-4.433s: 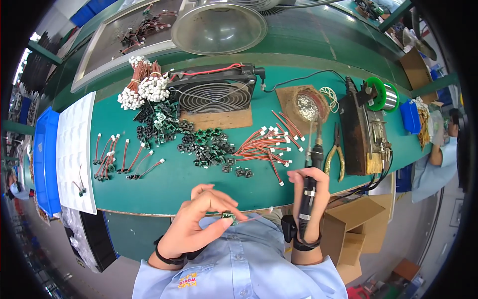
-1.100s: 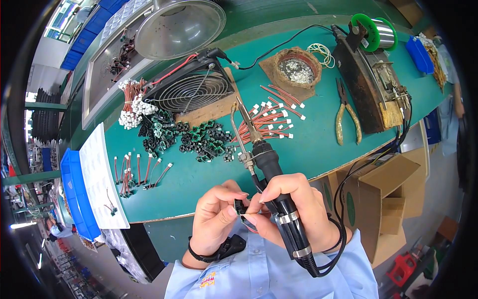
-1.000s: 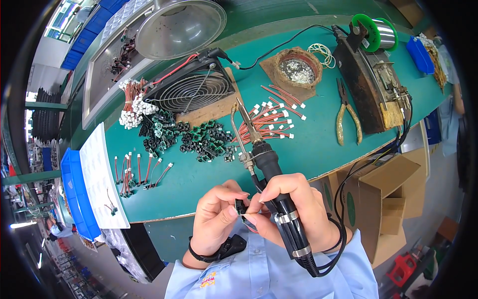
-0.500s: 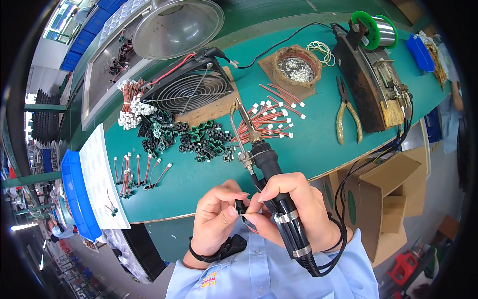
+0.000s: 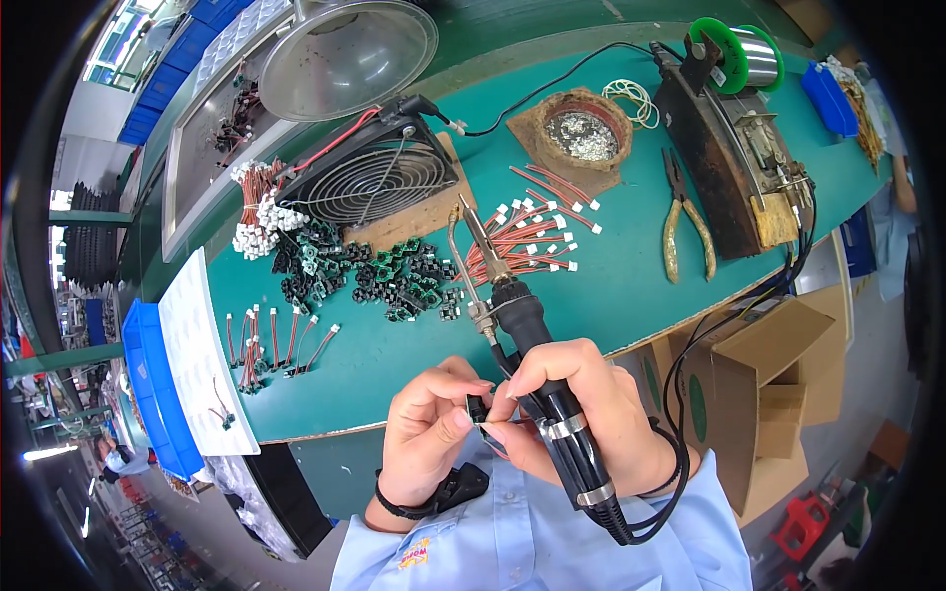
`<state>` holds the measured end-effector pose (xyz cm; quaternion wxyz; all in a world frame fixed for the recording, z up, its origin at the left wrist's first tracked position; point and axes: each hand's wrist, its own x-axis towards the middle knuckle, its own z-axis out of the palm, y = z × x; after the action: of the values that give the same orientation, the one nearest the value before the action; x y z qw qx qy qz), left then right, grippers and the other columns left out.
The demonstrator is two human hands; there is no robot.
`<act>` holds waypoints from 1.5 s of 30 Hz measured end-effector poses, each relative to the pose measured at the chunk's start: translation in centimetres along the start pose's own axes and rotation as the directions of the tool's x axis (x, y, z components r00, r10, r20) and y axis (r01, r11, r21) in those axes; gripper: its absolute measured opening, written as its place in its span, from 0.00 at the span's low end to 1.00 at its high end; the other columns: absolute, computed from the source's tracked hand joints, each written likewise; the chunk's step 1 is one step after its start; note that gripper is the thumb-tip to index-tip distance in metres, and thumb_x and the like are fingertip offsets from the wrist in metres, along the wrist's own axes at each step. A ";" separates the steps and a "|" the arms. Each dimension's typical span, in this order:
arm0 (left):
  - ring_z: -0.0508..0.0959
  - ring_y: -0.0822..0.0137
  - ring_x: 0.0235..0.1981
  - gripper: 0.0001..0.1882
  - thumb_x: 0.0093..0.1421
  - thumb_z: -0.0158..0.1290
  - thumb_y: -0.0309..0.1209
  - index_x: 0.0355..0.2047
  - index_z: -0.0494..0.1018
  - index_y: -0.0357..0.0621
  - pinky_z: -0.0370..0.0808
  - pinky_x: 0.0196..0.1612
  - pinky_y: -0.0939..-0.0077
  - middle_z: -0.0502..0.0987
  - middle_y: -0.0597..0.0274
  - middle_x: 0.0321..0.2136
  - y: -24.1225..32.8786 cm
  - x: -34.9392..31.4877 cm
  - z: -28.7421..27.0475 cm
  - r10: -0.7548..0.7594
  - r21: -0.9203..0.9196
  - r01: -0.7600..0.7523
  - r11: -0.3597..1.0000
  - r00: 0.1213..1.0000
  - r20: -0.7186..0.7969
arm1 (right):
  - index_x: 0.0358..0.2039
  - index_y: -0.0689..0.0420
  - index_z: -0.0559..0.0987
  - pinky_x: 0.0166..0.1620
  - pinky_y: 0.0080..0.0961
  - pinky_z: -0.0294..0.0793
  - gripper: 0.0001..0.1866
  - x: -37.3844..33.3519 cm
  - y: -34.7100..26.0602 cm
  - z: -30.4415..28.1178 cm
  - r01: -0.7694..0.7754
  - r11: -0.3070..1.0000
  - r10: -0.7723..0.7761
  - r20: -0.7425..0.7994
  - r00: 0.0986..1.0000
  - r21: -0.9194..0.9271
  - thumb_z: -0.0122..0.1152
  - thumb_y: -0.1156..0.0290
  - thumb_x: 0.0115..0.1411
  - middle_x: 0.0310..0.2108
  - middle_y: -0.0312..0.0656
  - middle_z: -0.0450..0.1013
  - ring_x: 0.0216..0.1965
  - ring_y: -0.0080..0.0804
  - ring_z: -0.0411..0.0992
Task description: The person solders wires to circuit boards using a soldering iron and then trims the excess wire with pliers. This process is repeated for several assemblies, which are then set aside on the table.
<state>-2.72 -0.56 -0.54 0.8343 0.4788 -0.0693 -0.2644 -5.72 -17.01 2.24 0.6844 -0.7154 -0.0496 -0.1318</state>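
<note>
1. The left hand (image 5: pixel 426 433) is held close in front of the chest, below the near edge of the green tabletop (image 5: pixel 631 246); its thumb and fingers are pinched on a small black component (image 5: pixel 478 409).
2. The right hand (image 5: pixel 581 414) meets the left at that same small part, its fingertips touching it, while its palm and remaining fingers are closed around the black handle of a soldering iron (image 5: pixel 522 345).
3. The soldering iron points up and away from the body, its metal tip over the tabletop just beside a fan of red wires with white connectors (image 5: pixel 527 236). Its black cable runs down past the right wrist.
4. A heap of small black and green components (image 5: pixel 379 276) lies on the tabletop left of the iron's tip, in front of a black cooling fan (image 5: pixel 370 177) lying flat.
5. A bundle of red wires with white plugs (image 5: pixel 258 212) lies left of the fan, and a few more wired pieces (image 5: pixel 266 340) lie near the left edge, beside a white sheet (image 5: pixel 197 355).
6. Farther back are a round metal lamp shade (image 5: pixel 350 54) and a brown round dish of solder scraps (image 5: pixel 581 123).
7. Yellow-handled pliers (image 5: pixel 685 222) lie to the right, next to a dark metal machine (image 5: pixel 734 163) bearing a green solder spool (image 5: pixel 734 49).
8. An open cardboard box (image 5: pixel 759 384) stands below the tabletop's right edge.
</note>
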 end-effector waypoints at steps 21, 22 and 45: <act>0.68 0.71 0.35 0.09 0.59 0.51 0.27 0.39 0.71 0.36 0.65 0.41 0.78 0.68 0.59 0.34 0.1 0.0 0.0 -0.024 -0.028 0.026 0.999 0.999 0.047 | 0.40 0.57 0.65 0.29 0.18 0.73 0.25 0.2 0.0 -0.7 -0.014 1.000 0.015 0.094 0.995 -0.018 0.66 0.84 0.43 0.28 0.39 0.73 0.27 0.24 0.75; 0.68 0.71 0.35 0.09 0.59 0.51 0.26 0.40 0.71 0.36 0.65 0.41 0.79 0.68 0.59 0.34 0.1 0.0 -0.1 -0.025 -0.026 0.027 0.999 0.998 0.054 | 0.40 0.57 0.65 0.30 0.19 0.73 0.25 0.2 0.0 -0.8 -0.023 1.000 0.024 0.097 0.995 -0.015 0.66 0.84 0.43 0.28 0.39 0.73 0.27 0.24 0.75; 0.72 0.73 0.37 0.09 0.59 0.48 0.19 0.41 0.71 0.32 0.69 0.41 0.78 0.69 0.60 0.36 2.2 0.7 0.0 -0.086 0.201 0.051 0.978 0.982 0.169 | 0.38 0.54 0.63 0.25 0.11 0.64 0.24 0.7 -0.1 -1.9 -0.118 0.993 0.115 0.198 0.973 0.003 0.67 0.83 0.44 0.27 0.37 0.73 0.24 0.14 0.68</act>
<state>-1.29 -0.03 1.14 0.7641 0.5352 -0.1523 -0.3264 -5.36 -19.00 2.58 0.6880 -0.7215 -0.0760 -0.0194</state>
